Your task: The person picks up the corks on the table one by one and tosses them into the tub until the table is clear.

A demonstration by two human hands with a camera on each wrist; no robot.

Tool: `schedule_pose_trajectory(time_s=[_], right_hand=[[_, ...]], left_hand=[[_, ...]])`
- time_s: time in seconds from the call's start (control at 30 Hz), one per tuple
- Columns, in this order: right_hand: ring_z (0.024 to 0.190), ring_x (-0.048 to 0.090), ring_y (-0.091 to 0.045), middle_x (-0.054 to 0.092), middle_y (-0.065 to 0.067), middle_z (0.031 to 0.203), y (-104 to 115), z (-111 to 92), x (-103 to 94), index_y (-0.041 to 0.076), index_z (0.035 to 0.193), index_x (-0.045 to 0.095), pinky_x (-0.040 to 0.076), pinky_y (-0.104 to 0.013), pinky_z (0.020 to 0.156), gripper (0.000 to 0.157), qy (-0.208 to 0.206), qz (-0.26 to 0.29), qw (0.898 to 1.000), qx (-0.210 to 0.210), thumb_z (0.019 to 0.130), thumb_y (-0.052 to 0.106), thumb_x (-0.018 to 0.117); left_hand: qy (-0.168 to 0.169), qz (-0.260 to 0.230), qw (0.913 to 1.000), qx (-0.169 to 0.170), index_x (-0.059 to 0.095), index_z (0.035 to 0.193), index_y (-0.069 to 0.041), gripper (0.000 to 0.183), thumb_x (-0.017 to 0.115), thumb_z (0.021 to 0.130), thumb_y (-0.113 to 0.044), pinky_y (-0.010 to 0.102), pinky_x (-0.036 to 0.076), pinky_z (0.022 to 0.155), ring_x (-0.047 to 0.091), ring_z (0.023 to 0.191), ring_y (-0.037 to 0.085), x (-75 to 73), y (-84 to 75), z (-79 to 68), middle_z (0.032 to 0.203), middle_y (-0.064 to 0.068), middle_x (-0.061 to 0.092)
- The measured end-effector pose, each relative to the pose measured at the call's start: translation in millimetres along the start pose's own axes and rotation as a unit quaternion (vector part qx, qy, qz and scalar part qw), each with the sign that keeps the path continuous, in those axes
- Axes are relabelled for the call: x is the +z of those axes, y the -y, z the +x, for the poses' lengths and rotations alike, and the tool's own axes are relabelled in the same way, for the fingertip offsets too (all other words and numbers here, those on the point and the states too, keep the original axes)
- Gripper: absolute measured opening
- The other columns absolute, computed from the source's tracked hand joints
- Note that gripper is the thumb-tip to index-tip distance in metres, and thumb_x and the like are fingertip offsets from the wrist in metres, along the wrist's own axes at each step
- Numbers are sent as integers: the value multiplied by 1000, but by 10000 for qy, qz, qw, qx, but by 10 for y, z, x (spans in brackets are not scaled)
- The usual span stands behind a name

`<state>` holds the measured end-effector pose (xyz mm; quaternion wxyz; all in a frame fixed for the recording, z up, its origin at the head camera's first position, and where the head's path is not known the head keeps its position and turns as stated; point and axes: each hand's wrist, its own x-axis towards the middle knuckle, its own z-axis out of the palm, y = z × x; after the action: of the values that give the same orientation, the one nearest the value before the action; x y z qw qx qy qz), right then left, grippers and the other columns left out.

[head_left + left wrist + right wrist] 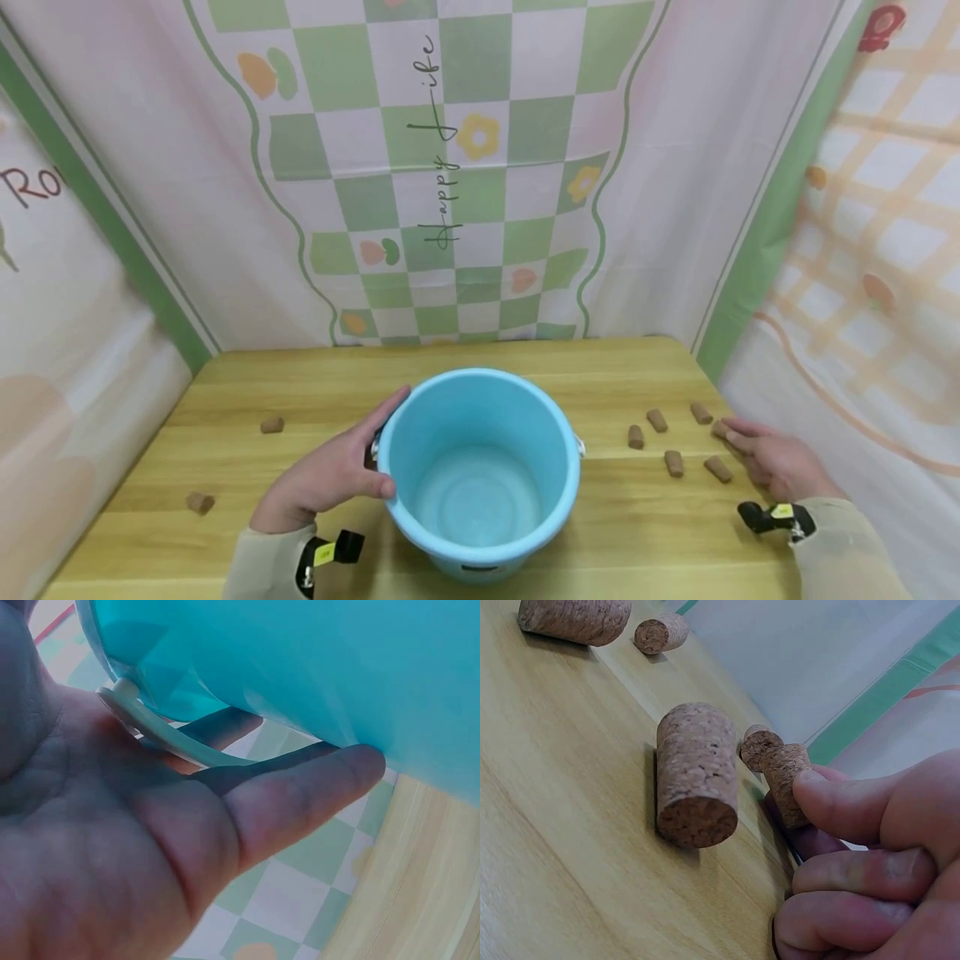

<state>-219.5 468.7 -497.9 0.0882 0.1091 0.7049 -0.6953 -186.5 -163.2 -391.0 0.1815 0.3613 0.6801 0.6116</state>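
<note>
A light-blue bucket (477, 548) stands upright on the wooden table, its inside bare down to the floor. My left hand (341, 471) rests against its left side, thumb at the rim and fingers fairly straight along the outer wall. In the left wrist view, the bucket's pale handle (176, 742) runs between palm and wall. Far to the right, my right hand (783, 462) pinches a cork stopper (786, 784) between thumb and fingers, low over the table. Several more corks lie around it, one close by (697, 776) and another just behind the held one (759, 748).
Two corks lie apart on the table's left side, one farther back (272, 425) and one nearer (200, 502). Printed cloth curtains (480, 167) rise behind the wooden table (300, 375) and along both sides.
</note>
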Motion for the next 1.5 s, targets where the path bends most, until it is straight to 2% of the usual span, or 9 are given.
schedule_pose_trajectory(time_s=[0.43, 0.63, 0.8, 0.93, 1.03, 1.17, 1.3, 1.4, 1.5], right_hand=[[44, 38, -1, 65, 12, 100, -4, -28, 0, 37, 104, 61, 35, -20, 39, 22, 117, 177, 9998, 58, 95, 17, 57], [42, 36, -1, 61, 9, 80, 4, -6, 19, 40, 102, 59, 35, -21, 38, 22, -29, -151, 9999, 15, 95, 19, 57], [43, 38, -4, 58, 11, 73, 43, 11, -3, 42, 103, 62, 36, -24, 40, 22, -216, 83, 9995, 231, 95, 22, 57], [45, 39, -5, 49, 13, 63, 181, -11, 2, 33, 143, 34, 39, -27, 41, 52, -242, -671, 9973, 160, 95, 34, 55], [46, 39, -6, 41, 10, 59, 336, -33, 51, 10, 149, 14, 39, -27, 40, 73, -99, -1029, 9946, -74, 95, 41, 52], [45, 37, -4, 57, 11, 82, 532, -48, 173, 20, 145, 31, 34, -22, 38, 52, 367, 172, 9978, -529, 98, 26, 51], [46, 36, -1, 58, 10, 112, 707, -67, 359, 20, 119, 54, 32, -18, 40, 24, 838, 1341, 9836, -867, 98, 10, 49], [46, 37, 0, 57, 10, 117, 828, -100, 504, 20, 131, 48, 33, -17, 40, 36, 866, 1505, 9805, -915, 98, 8, 50], [46, 36, 0, 55, 10, 120, 939, -139, 639, 14, 146, 27, 33, -16, 40, 55, 846, 1378, 9820, -981, 97, 10, 52]], left_hand=[[76, -130, 9998, -114, 3, 150, -30, 102, 76, 79, -34, 50, 46, 86, 37, 121, 45, 14, -15, -11, 149, 17, 20], [44, -243, 9995, -192, 4, 150, -31, 103, 77, 78, -33, 50, 46, 86, 38, 121, 44, 19, -20, -19, 149, 17, 21], [38, -278, 9994, -202, 4, 150, -32, 102, 77, 78, -32, 48, 47, 85, 39, 120, 44, 17, -21, -13, 148, 18, 23], [71, -341, 9993, -149, 4, 150, -32, 102, 77, 79, -33, 50, 47, 85, 39, 120, 44, 17, -14, -9, 147, 19, 23], [87, -379, 9992, -128, 3, 150, -32, 102, 76, 79, -34, 51, 46, 85, 39, 120, 45, 20, -11, -8, 148, 20, 22], [97, -385, 9992, -85, 3, 150, -31, 102, 76, 80, -33, 52, 46, 84, 38, 121, 45, 27, -7, -4, 149, 19, 20], [136, -465, 9988, -54, 2, 150, -31, 102, 76, 80, -33, 53, 46, 84, 39, 121, 44, 27, -7, -1, 149, 20, 19], [151, -487, 9987, -50, 1, 150, -31, 102, 76, 80, -32, 53, 45, 85, 38, 121, 44, 25, -9, 0, 149, 19, 18], [151, -456, 9988, -57, 1, 150, -31, 103, 76, 80, -33, 52, 45, 85, 37, 122, 45, 21, -5, 0, 149, 18, 18]])
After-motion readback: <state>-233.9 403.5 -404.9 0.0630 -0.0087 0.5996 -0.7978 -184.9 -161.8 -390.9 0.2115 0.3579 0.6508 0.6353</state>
